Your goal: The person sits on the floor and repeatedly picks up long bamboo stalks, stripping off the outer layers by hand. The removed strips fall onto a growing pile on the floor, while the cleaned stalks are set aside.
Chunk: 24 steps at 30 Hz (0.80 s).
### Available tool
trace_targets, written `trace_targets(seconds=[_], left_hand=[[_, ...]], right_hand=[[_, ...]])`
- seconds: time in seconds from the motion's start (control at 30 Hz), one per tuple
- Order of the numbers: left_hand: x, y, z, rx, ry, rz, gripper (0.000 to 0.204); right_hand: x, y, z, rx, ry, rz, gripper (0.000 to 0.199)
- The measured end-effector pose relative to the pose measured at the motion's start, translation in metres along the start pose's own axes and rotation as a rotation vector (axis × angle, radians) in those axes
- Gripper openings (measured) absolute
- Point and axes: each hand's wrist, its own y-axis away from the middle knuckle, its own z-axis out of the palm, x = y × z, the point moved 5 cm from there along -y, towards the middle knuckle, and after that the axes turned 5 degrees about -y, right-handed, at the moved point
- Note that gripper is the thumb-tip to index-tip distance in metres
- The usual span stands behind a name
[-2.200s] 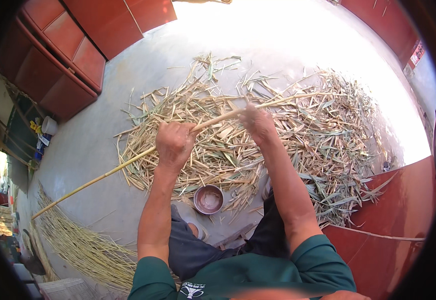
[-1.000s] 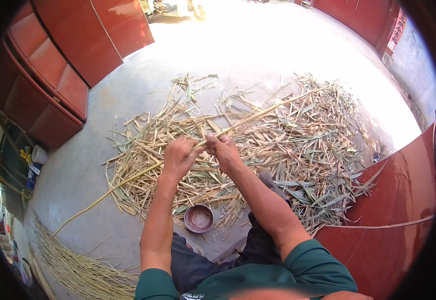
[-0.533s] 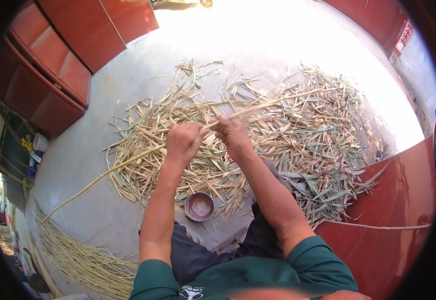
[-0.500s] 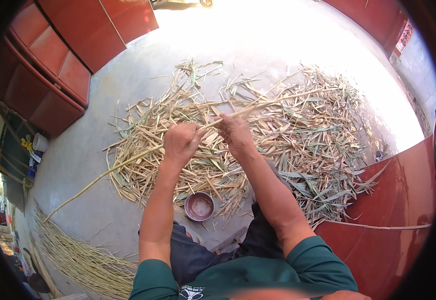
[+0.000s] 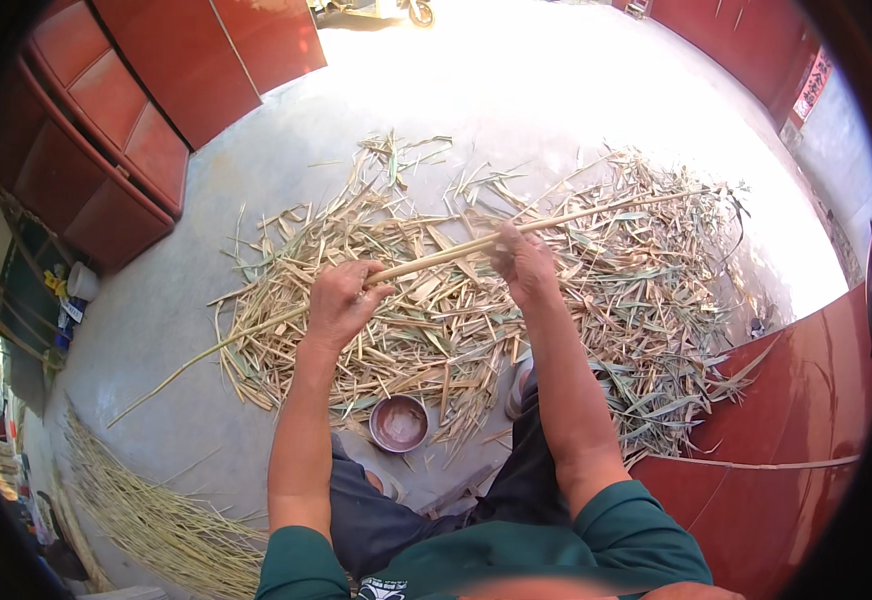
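A long, thin reed stalk [image 5: 436,259] runs slantwise in front of me, its thin end low at the left and its leafy end far to the right. My left hand [image 5: 341,303] is closed round it left of the middle, thumb along the stalk. Farther up, my right hand [image 5: 526,265] grips the same stalk with fingers pinched about it. Below both hands spreads a wide heap of dry, stripped leaves and husks [image 5: 436,330], tan with some green. A small round bowl [image 5: 399,423] with pale residue inside stands between my feet.
Many thin stalks lie in a bundle [image 5: 156,510] on the concrete floor at lower left. A red padded seat [image 5: 106,150] stands at upper left. At right, a glossy red panel [image 5: 776,430] borders the leaves. A wheeled vehicle [image 5: 420,13] is partly visible at the far edge.
My hands have moved apart: the right one went right along the stalk, the left slightly left and nearer. The stalk has shifted to the right.
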Motion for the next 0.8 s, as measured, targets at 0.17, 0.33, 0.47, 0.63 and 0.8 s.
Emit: trace_targets(seconds=[0.17,0.33,0.47,0.63,0.8], left_hand=[[0.033,0.001,0.011,0.274,-0.227,0.285,0.018],[0.027,-0.006,-0.021,0.433,-0.154,0.096,0.017],[0.036,-0.032,-0.024,0.349,0.176,-0.18,0.016],[0.144,-0.028,0.038,0.112,-0.111,0.58,0.045],[0.095,-0.026,0.031,0.12,-0.362,0.386,0.021]], right_hand=[[0.0,0.006,0.003,0.068,0.008,0.017,0.023],[0.001,-0.009,-0.014,0.125,0.021,0.11,0.025],[0.027,-0.002,0.004,0.069,0.019,0.143,0.025],[0.088,0.031,0.065,-0.043,-0.764,0.037,0.023],[0.075,0.014,0.049,-0.122,-0.234,0.132,0.024]])
